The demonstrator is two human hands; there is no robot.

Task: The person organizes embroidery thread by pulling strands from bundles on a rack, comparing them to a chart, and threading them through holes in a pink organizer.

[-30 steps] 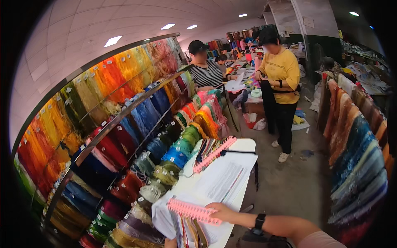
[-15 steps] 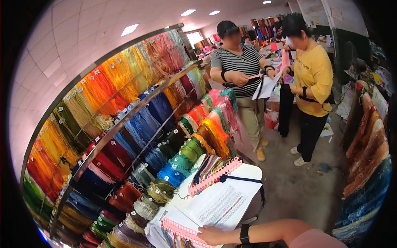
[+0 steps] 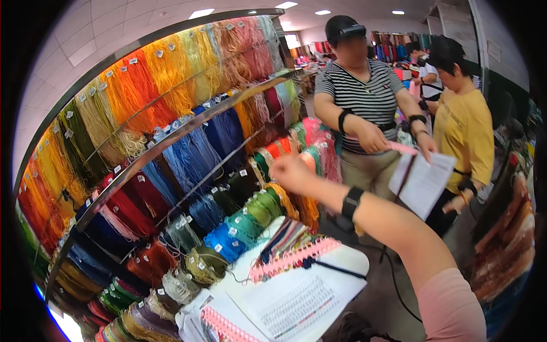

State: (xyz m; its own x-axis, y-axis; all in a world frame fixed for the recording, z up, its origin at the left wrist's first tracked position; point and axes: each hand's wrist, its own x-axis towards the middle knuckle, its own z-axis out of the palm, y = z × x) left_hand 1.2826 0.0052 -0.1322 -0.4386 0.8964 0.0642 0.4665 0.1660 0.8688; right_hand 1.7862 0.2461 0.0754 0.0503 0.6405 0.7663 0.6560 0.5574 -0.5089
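Note:
My right hand (image 3: 293,175), with a dark band on its wrist, is raised in front of the rack's lower rows. Motion smears its fingers, and I cannot make out anything in them. Behind it hang red, green and orange thread hanks (image 3: 286,147). Below, on a white table (image 3: 356,259), lies a printed sheet (image 3: 296,305) with a chart. A pink punched strip (image 3: 293,259) carrying coloured threads rests beyond the sheet, a dark cord (image 3: 339,268) beside it. Another pink strip (image 3: 228,328) sits at the near edge. My left hand is out of view.
A metal rack (image 3: 171,154) full of coloured hanks fills the left side. Close beyond my arm, a person in a striped shirt (image 3: 364,94) holds papers (image 3: 424,182) and a pink strip. Another person in yellow (image 3: 470,125) stands at right. Brown hanks (image 3: 504,222) hang at far right.
My right hand has lifted off the near pink strip and moved up and away over the table. The person in stripes appears nearer and now faces my way, papers lowered.

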